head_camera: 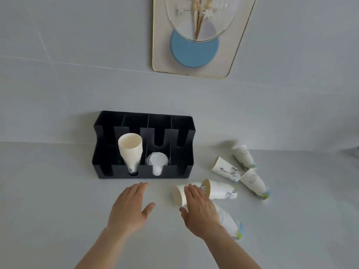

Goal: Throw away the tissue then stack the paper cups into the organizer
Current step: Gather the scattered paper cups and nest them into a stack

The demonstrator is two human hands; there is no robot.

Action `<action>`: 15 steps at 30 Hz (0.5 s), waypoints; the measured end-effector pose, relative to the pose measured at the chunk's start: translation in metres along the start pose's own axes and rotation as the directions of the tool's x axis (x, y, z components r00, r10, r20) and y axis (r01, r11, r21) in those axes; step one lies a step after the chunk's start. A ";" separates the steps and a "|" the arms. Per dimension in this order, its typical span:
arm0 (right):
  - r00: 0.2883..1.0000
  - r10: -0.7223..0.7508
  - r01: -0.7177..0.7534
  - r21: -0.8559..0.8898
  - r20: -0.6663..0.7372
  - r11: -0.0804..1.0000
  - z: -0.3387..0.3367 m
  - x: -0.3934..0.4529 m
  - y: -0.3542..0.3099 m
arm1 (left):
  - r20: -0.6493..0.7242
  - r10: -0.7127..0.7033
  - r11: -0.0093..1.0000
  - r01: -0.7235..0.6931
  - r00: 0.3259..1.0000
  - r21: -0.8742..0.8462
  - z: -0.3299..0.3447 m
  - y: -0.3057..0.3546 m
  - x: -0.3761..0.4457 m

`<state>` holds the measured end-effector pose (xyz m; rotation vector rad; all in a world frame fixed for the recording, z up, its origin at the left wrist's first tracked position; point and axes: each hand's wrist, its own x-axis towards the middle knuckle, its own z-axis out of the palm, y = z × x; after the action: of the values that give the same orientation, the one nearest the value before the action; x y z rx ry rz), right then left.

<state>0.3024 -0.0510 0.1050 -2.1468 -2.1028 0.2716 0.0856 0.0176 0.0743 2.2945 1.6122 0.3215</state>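
With no tissue in sight, you are at the stacking stage: a nested stack of cream paper cups (130, 150) leans in the black slotted plastic organizer (101, 152). Your right hand (200, 208) rests spread on one of six loose printed paper cups (179, 194) lying on the grey table (58, 200), not visibly gripping; your left hand (129, 206) hovers flat, empty.

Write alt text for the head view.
Two bare hands reach over a grey counter, the right hand on a fallen paper cup, the left hand open. Behind stands a black organizer holding a cup stack.
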 end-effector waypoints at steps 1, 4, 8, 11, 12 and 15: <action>1.000 0.030 -0.030 0.004 -0.003 1.000 0.000 -0.001 0.017 | 0.010 0.014 1.000 -0.014 1.000 -0.006 0.007 0.015 0.008; 0.995 0.103 -0.103 -0.014 0.008 0.995 0.002 -0.008 0.063 | 0.039 0.043 0.999 -0.042 0.998 -0.016 0.027 0.056 0.028; 0.993 0.113 -0.113 -0.010 0.025 0.994 0.014 -0.013 0.107 | 0.076 0.031 0.999 -0.029 0.997 -0.025 0.053 0.092 0.045; 0.994 0.079 -0.079 -0.004 0.071 0.997 0.031 -0.015 0.127 | 0.120 -0.039 0.999 0.041 0.992 -0.014 0.071 0.104 0.051; 0.992 0.068 -0.068 0.000 0.106 0.998 0.034 -0.016 0.130 | 0.139 -0.060 0.998 0.062 0.988 -0.006 0.076 0.106 0.053; 0.980 0.029 -0.036 0.031 0.194 0.999 0.041 -0.013 0.135 | 0.190 -0.115 0.993 0.115 0.975 0.011 0.090 0.110 0.058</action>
<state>0.4255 -0.0692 0.0363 -2.2179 -2.1453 0.5372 0.2337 0.0264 0.0336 2.1466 1.6380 0.0718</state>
